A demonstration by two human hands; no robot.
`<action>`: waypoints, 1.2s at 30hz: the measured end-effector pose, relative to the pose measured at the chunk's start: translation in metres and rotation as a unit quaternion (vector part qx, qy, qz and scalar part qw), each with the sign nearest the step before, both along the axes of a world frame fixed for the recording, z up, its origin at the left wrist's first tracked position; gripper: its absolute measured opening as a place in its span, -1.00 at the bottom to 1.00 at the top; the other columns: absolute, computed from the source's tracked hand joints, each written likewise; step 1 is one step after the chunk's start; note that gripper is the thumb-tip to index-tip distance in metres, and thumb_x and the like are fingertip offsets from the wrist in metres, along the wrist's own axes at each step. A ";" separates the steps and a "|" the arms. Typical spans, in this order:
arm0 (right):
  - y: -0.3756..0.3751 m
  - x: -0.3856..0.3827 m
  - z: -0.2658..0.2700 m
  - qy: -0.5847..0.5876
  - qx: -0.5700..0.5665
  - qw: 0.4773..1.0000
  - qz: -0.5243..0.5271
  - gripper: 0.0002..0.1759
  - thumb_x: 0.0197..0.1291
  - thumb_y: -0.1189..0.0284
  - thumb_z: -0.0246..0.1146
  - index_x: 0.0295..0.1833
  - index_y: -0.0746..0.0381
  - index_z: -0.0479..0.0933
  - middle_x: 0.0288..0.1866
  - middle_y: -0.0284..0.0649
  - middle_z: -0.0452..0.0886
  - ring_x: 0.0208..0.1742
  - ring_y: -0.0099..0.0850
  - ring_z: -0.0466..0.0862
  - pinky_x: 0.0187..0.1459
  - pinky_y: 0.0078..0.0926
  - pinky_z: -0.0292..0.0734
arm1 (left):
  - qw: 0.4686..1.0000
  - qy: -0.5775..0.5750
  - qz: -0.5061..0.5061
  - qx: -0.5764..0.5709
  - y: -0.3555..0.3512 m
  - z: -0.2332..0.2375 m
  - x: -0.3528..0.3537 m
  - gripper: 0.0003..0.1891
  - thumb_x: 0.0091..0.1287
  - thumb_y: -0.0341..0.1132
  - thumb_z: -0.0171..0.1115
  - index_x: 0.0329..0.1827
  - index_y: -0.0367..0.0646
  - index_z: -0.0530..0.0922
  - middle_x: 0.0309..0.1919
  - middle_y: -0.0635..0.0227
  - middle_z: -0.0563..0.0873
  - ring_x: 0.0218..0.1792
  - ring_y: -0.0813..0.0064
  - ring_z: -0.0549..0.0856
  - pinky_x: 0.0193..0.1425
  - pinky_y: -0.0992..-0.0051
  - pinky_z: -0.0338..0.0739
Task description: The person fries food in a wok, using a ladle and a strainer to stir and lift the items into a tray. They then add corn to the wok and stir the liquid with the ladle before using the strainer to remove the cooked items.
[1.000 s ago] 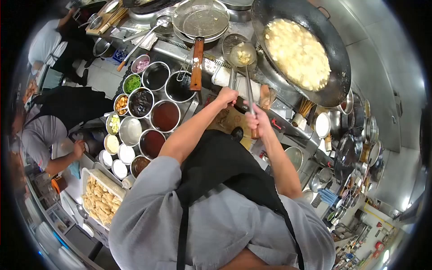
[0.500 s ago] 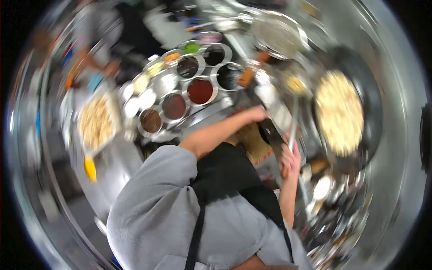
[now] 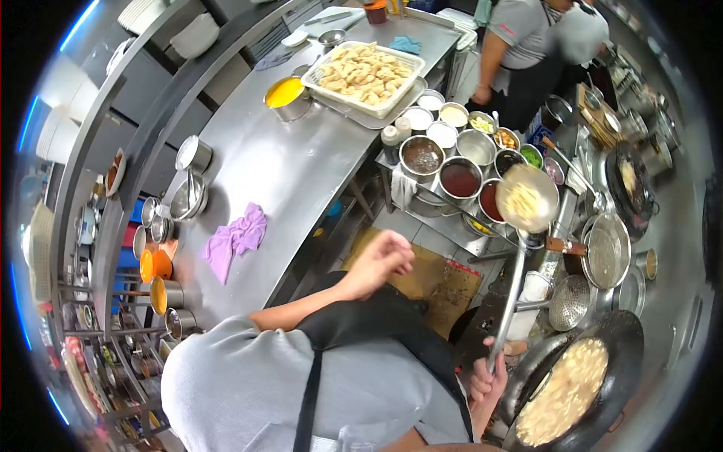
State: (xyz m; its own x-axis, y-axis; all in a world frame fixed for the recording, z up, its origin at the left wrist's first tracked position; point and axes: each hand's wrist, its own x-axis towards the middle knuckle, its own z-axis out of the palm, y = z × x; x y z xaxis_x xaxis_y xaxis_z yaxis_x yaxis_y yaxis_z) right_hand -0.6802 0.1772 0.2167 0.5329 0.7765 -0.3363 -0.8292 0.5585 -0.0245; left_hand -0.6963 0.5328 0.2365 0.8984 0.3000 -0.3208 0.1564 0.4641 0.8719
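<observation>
Near the sauce pots (image 3: 461, 178), a ladle (image 3: 508, 301) bearing pale pieces (image 3: 522, 202) is being gripped by its handle in the right hand (image 3: 486, 379). The left hand (image 3: 382, 264) is being held apart, seemingly empty, fingers loosely bent. For sound carrying, a level bowl and steady wrist are being judged necessary against spillage. One ladle, two woks (image 3: 629, 350), one basket (image 3: 352, 104) and one lilac cloth (image 3: 239, 237) are being counted.
</observation>
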 end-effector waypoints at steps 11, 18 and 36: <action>0.273 0.112 0.026 0.148 0.245 0.930 0.233 -0.44 0.51 0.11 -0.25 0.46 0.18 0.11 -0.59 -0.40 0.21 -0.80 -0.68 0.19 -0.84 -0.63 0.30 | 0.718 -0.132 0.408 0.548 0.314 0.059 0.016 -0.83 0.23 -0.40 0.21 -0.16 -0.23 0.48 -0.34 0.38 0.51 -0.26 0.54 0.48 -0.08 0.52 0.41; 0.430 0.299 0.055 -0.017 0.185 0.956 0.228 -0.55 0.49 0.27 -0.11 0.25 0.42 0.28 -0.55 -0.37 0.30 -0.80 -0.67 0.25 -0.85 -0.73 0.26 | 0.377 0.073 0.416 0.824 0.486 0.118 0.093 -0.67 0.32 -0.13 0.16 -0.06 -0.24 0.52 -0.16 0.05 0.61 -0.09 0.05 0.59 0.03 0.21 0.45; 0.778 0.845 -0.023 -0.633 -0.733 0.249 -0.026 -0.66 0.28 0.37 0.04 0.14 0.24 0.31 0.06 0.17 0.57 0.11 0.06 0.59 0.12 -0.02 0.49 | 0.310 0.434 0.480 0.696 0.581 0.100 0.150 -0.55 0.38 0.20 -0.12 -0.27 0.05 0.55 -0.42 0.38 0.72 -0.35 0.07 0.67 -0.35 0.12 0.46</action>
State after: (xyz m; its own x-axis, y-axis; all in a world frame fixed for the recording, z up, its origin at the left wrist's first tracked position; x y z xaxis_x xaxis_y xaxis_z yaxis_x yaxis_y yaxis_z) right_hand 0.1650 0.9556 0.1942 0.9285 0.2956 0.2247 0.3684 -0.8097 -0.4569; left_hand -0.5466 1.1141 0.3366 -0.0628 0.6864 0.7245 0.9855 -0.0720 0.1536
